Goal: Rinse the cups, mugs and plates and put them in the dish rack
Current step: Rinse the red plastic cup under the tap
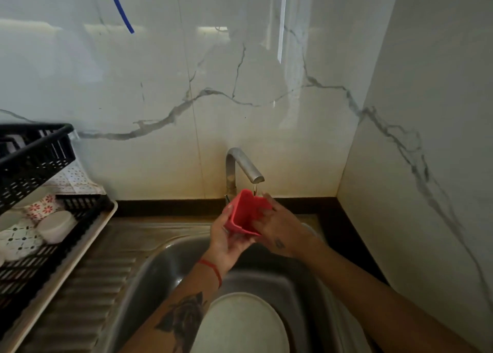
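Holding a square red plastic cup point(244, 214) under the steel faucet point(244, 166), left hand point(229, 239) gripped it underneath while right hand point(277, 230) fingers curled over its rim.

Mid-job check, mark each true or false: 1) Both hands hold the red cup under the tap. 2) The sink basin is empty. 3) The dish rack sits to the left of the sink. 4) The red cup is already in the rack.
1) True: left hand and right hand hold the red cup below the tap.
2) False: a pale plate lies in the sink.
3) True: the dish rack stands left.
4) False: it is in the hands.
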### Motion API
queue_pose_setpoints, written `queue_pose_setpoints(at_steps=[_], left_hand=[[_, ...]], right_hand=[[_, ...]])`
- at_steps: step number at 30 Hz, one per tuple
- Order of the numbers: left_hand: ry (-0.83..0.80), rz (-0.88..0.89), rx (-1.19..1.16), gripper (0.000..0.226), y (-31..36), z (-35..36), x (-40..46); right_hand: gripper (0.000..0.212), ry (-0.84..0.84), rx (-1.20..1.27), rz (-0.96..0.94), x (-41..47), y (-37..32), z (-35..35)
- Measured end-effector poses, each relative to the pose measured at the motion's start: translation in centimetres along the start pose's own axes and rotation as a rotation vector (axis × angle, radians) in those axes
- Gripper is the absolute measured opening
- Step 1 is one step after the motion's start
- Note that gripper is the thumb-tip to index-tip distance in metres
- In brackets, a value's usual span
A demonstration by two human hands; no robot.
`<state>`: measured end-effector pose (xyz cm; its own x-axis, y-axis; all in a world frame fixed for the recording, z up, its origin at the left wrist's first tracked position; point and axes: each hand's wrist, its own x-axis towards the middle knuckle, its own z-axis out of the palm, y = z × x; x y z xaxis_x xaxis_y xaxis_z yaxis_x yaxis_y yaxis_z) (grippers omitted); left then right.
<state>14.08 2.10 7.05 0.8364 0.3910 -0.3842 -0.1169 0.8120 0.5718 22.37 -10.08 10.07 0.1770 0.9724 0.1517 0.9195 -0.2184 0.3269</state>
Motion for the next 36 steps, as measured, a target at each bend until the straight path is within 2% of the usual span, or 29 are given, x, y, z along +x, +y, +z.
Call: queue_pose_setpoints(at_steps=[2,4,6,7,9,11,13,14,15,18,20,23,25,28,31,33,36], left_hand=[[-0.030,0.054,0.016,0.047,-0.4,0.1,0.3],[-0.057,0.081,0.043,0.048,-0.8,0.3,0.6],[-0.061,0.085,0.081,0.053,-0.7,0.6,0.7],[-0.057,0.092,0.100,0.057,-0.5,0.7,0.8],[-0.043,0.128,0.155,0.064,0.0,0.4,0.9],[-0.044,0.137,0.174,0.068,0.3,0.0,0.9],[-0.044,0.120,0.174,0.069,0.0,-0.3,0.7],[-0.043,0.115,0.171,0.068,-0.1,-0.3,0.6],[-0.037,0.111,0.166,0.068,-0.3,-0.2,0.6],[-0.026,0.115,0.162,0.071,-0.4,-0.2,0.7],[-0.034,0.119,0.203,0.074,-0.1,-0.4,0.7],[-0.046,0.107,0.298,0.072,0.5,-0.7,0.5],[-0.063,0.080,0.216,0.060,0.4,-0.9,0.5],[-0.058,0.011,-0.022,0.053,-0.4,-0.6,0.5],[-0.068,-0.031,-0.014,0.063,-1.0,0.3,0.6],[-0.011,-0.028,0.018,0.059,-1.0,0.5,0.8],[0.010,-0.016,0.007,0.058,-1.2,0.9,1.0]], right_hand=[[0.036,-0.021,0.059,0.110,0.5,-0.4,0.0],[0.037,0.008,0.305,0.318,1.1,-2.4,0.2],[0.038,0.112,0.493,0.417,2.0,-4.9,0.9],[0.040,0.167,0.493,0.421,2.1,-5.6,1.5],[0.044,0.161,0.481,0.378,1.1,-5.2,1.9],[0.041,0.079,0.496,0.206,-0.2,-2.7,1.8],[0.036,0.006,0.221,0.044,-0.7,-0.4,1.6],[0.035,-0.023,0.142,0.046,-0.4,-0.2,1.5],[0.035,-0.037,0.169,0.106,0.2,-0.9,1.7],[0.034,-0.031,0.521,0.267,1.4,-3.6,1.8],[0.037,-0.003,0.593,0.232,1.1,-3.9,2.0],[0.035,0.045,0.396,0.085,-0.2,-2.3,1.8],[0.028,0.086,0.262,0.058,-0.5,-1.2,1.4],[0.018,0.013,0.401,0.177,0.3,-1.7,0.1],[0.016,-0.101,0.539,0.171,0.8,-3.3,-0.3],[0.015,-0.234,0.619,0.182,1.0,-2.9,-0.7],[0.012,-0.426,0.734,0.300,2.0,-1.7,-1.6]])
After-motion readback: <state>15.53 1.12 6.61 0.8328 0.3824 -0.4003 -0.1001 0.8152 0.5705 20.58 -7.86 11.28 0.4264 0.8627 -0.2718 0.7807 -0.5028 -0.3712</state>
